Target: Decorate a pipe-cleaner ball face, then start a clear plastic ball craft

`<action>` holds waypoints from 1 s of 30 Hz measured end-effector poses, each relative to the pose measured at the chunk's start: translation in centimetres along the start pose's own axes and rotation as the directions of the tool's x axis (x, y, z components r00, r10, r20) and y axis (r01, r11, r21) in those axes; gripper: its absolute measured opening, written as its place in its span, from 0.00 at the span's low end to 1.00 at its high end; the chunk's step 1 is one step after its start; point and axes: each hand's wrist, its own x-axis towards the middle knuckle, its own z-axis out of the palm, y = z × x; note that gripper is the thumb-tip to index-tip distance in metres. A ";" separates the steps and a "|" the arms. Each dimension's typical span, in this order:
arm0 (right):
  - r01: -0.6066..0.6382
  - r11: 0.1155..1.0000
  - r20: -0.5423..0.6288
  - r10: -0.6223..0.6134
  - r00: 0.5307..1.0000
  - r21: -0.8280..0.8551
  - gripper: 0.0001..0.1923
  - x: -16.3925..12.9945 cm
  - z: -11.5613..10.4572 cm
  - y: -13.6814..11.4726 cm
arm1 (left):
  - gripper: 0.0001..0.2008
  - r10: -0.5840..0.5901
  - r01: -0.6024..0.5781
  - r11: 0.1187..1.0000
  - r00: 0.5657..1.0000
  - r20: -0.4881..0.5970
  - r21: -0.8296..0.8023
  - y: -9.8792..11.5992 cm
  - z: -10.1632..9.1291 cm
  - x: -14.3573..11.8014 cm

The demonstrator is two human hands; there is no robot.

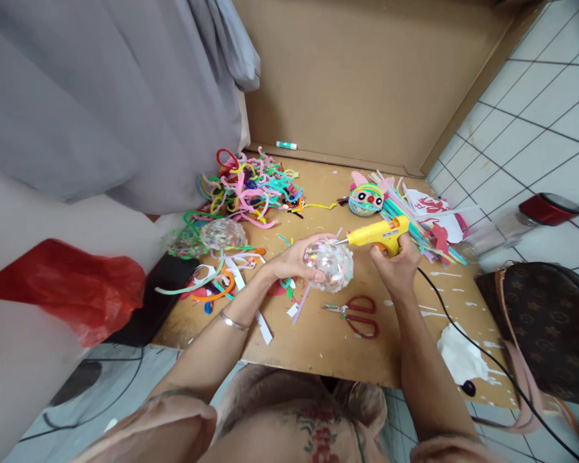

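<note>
Left hand (295, 262) grip: fingers wrapped around a clear ball (329, 263) speckled with coloured bits, held just above the bench (318, 341). Right hand (396, 263) grip: fist tight on the handle of a yellow glue gun (377, 234), nozzle tip at the ball's upper right side, touching or nearly so; can't tell which. Black cord (468, 334) runs from the gun off the bench's right side. Red-handled scissors (354, 315) lie flat just below the ball. A second clear ball (222, 233) sits to the left, near a pile of pipe cleaners (251, 186). A round decorated face (365, 199) rests behind the gun, beside a bundle of straight stems. Brown patterned bag (545, 328) on the tiled floor to the right.
</note>
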 end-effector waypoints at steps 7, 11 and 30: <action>-0.006 1.000 0.032 0.006 0.999 0.007 0.10 0.0 0.0 0.0 | 0.51 0.003 -0.003 1.000 1.000 -0.003 0.011 0.3 0.1 -0.1; -0.026 0.999 0.047 0.025 0.999 0.028 0.09 0.0 0.0 0.0 | 0.50 0.012 -0.012 1.000 1.000 -0.005 -0.001 0.2 0.1 -0.1; -0.076 0.995 0.037 0.074 0.997 0.062 0.09 0.0 0.0 -0.6 | 0.50 0.009 -0.009 0.999 1.000 -0.002 -0.049 0.2 0.2 -0.1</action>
